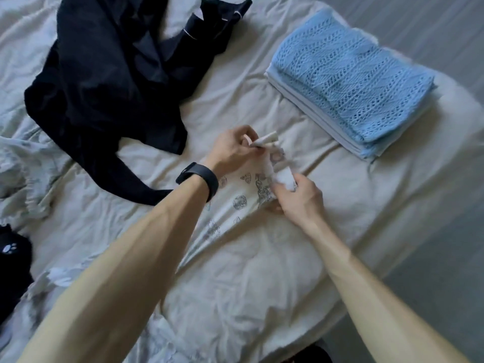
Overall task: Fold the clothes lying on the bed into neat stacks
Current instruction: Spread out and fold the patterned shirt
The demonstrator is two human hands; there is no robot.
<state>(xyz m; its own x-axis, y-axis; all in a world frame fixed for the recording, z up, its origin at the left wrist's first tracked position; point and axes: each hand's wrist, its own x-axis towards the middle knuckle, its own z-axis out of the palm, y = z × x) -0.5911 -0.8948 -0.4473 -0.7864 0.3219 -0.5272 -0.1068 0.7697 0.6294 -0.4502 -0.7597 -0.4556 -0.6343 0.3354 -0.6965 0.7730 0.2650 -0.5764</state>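
Nearest the wearer, two bare forearms are reaching out over the bed [262, 284], whose pale sheet is lying rumpled. At the left edge, one black item with a white paw print [13, 255] is lying unfolded, partly out of frame.

Just beyond, at mid-bed, the white printed garment [243, 197] is being worked. It is lying bunched on the sheet, with its far end lifted between the hands.
- **Right hand** [298, 197]: the fingers are curling round a gathered wad of the white cloth.
- **Left hand** [233, 150], wearing a black wristband [197, 179]: thumb and fingers are pinching a small rolled end of the same garment. Which part of the garment this is cannot be told.

Judged step: the garment is being untangled and straightened ahead of its first fold, not yet being folded. The next move is judged to be calling for the cloth to be spread flat on the bare sheet, with its edges found and aligned, since thin fabric is prone to twisting.

Farther off to the left, one dark navy garment [104, 82] is sprawling unfolded, a long part trailing toward the left wrist. Farthest right, near the bed's edge, one finished stack is sitting, with a blue knit piece [351, 82] on top and pale folded layers [309, 104] beneath, too thin to count.

Count: two hands, one stack, three items awaiting folding.
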